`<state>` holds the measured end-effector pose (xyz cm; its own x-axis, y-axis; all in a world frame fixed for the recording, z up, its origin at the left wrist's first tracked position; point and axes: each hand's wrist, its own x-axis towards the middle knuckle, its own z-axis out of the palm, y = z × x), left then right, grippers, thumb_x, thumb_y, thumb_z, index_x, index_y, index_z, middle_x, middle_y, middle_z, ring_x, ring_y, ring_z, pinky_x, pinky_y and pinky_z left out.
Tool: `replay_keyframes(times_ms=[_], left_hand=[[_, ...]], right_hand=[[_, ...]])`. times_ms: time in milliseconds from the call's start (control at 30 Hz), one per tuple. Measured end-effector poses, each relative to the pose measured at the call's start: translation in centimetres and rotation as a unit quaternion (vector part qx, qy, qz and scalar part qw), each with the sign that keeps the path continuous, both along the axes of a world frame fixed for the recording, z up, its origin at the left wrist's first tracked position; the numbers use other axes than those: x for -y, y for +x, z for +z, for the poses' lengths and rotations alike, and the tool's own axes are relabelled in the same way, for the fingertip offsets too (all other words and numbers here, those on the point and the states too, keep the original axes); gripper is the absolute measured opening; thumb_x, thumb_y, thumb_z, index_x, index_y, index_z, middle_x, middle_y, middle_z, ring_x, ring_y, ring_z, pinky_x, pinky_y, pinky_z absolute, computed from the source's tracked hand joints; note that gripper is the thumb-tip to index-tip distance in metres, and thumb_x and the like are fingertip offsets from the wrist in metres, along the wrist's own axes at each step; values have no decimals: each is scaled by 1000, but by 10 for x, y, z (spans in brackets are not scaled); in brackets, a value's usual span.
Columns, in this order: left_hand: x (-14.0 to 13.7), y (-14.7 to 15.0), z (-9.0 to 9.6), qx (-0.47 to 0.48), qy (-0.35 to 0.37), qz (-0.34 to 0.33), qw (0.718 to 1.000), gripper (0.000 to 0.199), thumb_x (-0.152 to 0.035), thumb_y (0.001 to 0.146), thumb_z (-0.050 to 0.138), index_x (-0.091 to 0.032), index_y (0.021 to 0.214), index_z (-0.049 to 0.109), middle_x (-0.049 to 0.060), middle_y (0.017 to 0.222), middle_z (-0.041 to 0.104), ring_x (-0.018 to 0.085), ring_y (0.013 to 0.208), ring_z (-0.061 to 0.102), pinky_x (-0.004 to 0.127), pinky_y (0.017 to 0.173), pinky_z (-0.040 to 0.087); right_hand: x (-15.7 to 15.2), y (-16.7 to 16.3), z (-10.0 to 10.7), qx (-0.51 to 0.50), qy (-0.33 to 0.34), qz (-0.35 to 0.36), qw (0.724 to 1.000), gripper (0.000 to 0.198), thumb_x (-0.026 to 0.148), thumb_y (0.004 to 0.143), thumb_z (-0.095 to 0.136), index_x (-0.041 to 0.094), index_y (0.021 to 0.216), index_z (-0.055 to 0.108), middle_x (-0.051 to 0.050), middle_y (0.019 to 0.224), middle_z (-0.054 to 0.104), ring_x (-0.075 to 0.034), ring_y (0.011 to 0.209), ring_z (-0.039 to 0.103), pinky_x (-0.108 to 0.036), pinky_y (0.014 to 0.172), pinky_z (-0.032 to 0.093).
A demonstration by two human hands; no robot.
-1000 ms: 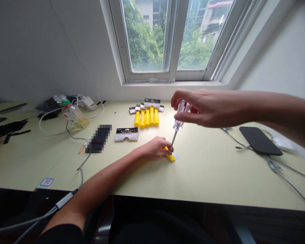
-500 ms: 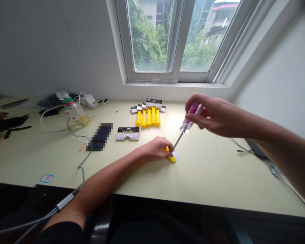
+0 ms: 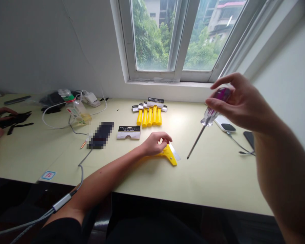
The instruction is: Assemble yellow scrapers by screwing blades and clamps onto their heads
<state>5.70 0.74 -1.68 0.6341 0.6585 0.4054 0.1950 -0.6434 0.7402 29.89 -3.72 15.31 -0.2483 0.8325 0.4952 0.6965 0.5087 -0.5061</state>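
My right hand (image 3: 235,98) grips a screwdriver (image 3: 210,110) by its clear and purple handle. The shaft slants down to the left, and its tip hangs apart from the scraper. On the table, my left hand (image 3: 157,142) has its fingers curled on a yellow scraper (image 3: 171,159). The scraper's wide head points to the right, with a screw near its lower end and a thin blade (image 3: 175,152) along the far edge. Its handle is mostly hidden under my left hand and forearm.
Several yellow scrapers with card labels (image 3: 149,116) lie in a row near the window. A black-and-white card (image 3: 128,132), a blurred dark phone-like thing (image 3: 100,135) and a bottle (image 3: 78,113) are on the left. A co-worker's hands (image 3: 1,115) are at far left; a white device (image 3: 225,123) with a cable is at right.
My right hand has lifted the screwdriver away from the scraper, up and to the right. My left hand's thumb has risen, so more of the scraper's head shows.
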Motion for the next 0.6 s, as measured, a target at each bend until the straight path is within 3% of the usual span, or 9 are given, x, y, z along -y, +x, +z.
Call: replay_keyframes(times_ms=[133,267,367,467,600], left_hand=[[3,-11,19,-11,28,66,997,22,-15,89,45,-13,90,67,6,81,67,14,72,58,26,64,45],[11,-26,38,-241,73,54,966,30,-43,90,56,-18,101,67,6,92,67,19,79,59,29,66,41],[15,-32,35,-369,67,10,927,37,-51,80,66,-19,98,66,6,94,66,22,83,59,28,61,37],[13,-33,26,-352,49,-11,935,22,-41,83,64,-19,85,61,3,86,63,18,76,56,27,62,36],[5,-38,24,-229,20,62,971,25,-41,85,62,-19,80,52,-1,76,56,13,67,50,26,60,36]], right_hand=[[-12,-5,-2,-99,37,-25,994,28,45,87,58,23,105,55,-7,84,60,-20,73,59,-35,64,50],[-21,-8,-9,-136,-11,38,990,15,36,92,47,23,100,47,-4,79,60,-18,69,60,-33,60,48],[-18,-15,-19,-101,-77,95,987,10,29,87,49,23,94,45,1,68,56,-15,59,56,-29,55,44],[-19,-27,-32,38,-97,80,991,10,25,79,56,21,87,51,0,73,58,-13,63,53,-26,59,41],[-35,-37,-57,174,-199,91,960,10,27,77,60,21,85,58,-1,81,65,-15,74,57,-26,65,41]])
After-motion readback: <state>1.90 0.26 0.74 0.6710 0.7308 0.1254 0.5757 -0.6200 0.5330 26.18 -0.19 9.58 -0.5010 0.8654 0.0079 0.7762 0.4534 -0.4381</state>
